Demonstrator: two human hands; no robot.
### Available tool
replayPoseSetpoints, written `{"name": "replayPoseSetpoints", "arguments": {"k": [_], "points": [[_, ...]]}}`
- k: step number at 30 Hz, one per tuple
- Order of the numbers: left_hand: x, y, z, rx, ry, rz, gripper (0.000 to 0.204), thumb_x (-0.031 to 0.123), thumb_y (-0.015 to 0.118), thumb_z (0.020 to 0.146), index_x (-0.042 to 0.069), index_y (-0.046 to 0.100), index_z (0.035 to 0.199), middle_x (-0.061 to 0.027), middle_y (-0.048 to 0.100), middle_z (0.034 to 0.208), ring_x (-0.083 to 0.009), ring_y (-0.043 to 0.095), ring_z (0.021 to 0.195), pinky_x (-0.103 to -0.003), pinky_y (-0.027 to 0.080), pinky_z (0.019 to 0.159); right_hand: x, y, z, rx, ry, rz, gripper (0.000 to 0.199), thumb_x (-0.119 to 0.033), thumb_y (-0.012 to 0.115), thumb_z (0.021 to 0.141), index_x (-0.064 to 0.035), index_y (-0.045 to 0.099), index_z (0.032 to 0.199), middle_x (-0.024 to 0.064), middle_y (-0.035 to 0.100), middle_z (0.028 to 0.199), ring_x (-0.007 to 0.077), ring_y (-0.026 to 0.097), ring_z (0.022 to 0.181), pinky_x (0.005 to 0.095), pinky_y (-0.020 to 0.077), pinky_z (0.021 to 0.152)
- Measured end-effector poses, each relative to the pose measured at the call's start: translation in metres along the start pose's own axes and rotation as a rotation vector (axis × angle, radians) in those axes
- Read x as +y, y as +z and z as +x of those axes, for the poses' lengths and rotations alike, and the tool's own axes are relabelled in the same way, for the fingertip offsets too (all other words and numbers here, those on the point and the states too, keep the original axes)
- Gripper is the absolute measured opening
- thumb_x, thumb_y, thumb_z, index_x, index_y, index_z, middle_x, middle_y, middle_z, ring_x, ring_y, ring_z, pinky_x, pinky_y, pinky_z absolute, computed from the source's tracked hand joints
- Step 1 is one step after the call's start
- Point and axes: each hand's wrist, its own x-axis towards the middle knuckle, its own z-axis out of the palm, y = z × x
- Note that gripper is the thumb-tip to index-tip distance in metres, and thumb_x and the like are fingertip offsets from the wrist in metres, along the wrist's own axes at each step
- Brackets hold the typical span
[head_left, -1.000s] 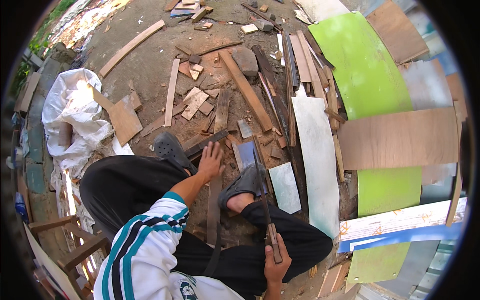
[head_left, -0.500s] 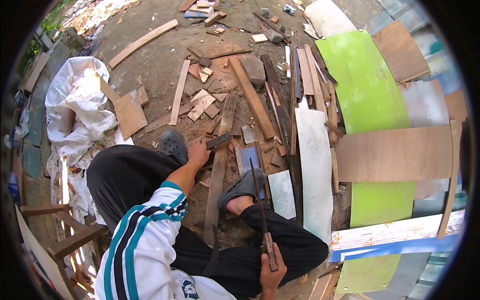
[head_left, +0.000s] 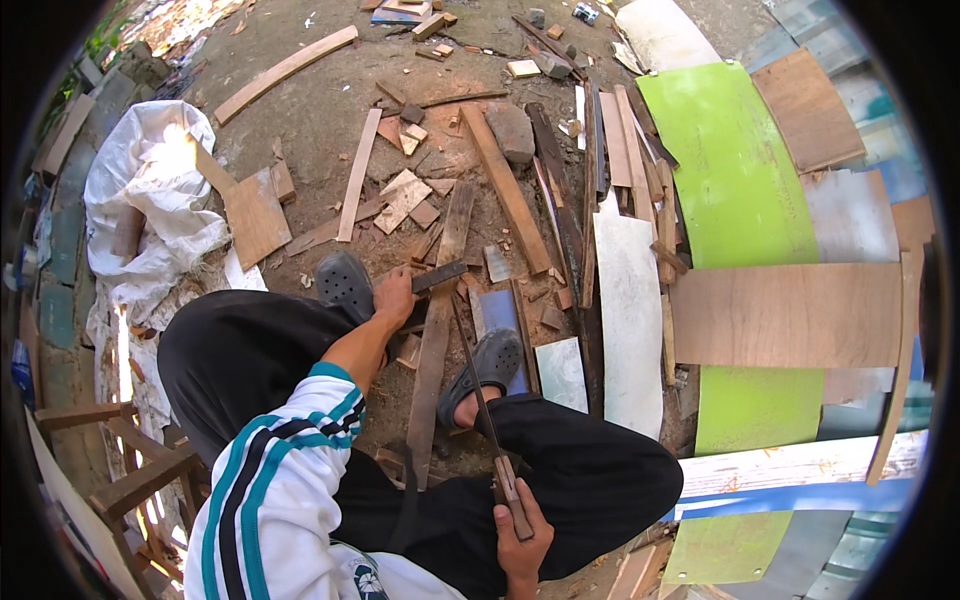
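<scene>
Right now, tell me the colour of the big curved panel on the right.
Bright lime green panel, clearest in the head view.
</scene>
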Motion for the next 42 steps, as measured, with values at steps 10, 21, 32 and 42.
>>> {"name": "replayPoseSetpoints", "arguments": {"k": [10,21,32,42], "points": [[-0.002,-0.024,0.001,-0.075,0.111,0.111,0.044,0.029,0.074,0.086,0.006,0.062,0.121,-0.0161,0.064,0.119,-0.0383,0.065,0.108,-0.049,0.052,0.090,-0.011,0.029,0.025,0.033,0.065,0.307,0.047,-0.016,0.072,0.094,0.0081,0.059,0.133,0.0219,0.073,0.111,0.0186,0.069,0.098,0.0299,0.0538,0.083],[-0.024,-0.028,0.003,-0.174,0.219,0.202,0.038,0.030,0.059,0.098,0.004,0.062,0.125,-0.0226,0.059,0.122,-0.0422,0.062,0.110,-0.049,0.051,0.093,-0.010,0.022,0.029,0.014,0.008,0.273,0.050,-0.021,0.072,0.095,0.0076,0.058,0.134,0.0230,0.073,0.107,0.0189,0.072,0.092,0.0292,0.0547,0.078],[-0.034,-0.027,0.011,-0.251,0.282,0.139,0.039,0.028,0.052,0.101,0.004,0.054,0.132,-0.0231,0.061,0.123,-0.0440,0.061,0.112,-0.050,0.051,0.094,-0.015,0.028,0.035,0.034,-0.047,0.183,0.050,-0.022,0.071,0.096,0.0067,0.058,0.135,0.0205,0.072,0.109,0.0183,0.069,0.095,0.0296,0.0538,0.081],[-0.018,-0.031,0.009,-0.287,0.131,0.176,0.040,0.030,0.064,0.096,0.006,0.059,0.127,-0.0220,0.056,0.126,-0.0419,0.063,0.111,-0.050,0.053,0.091,-0.011,0.038,0.038,0.038,-0.073,0.108,0.048,-0.021,0.072,0.094,0.0044,0.060,0.134,0.0252,0.073,0.107,0.0221,0.073,0.094,0.0315,0.0553,0.077]]}}
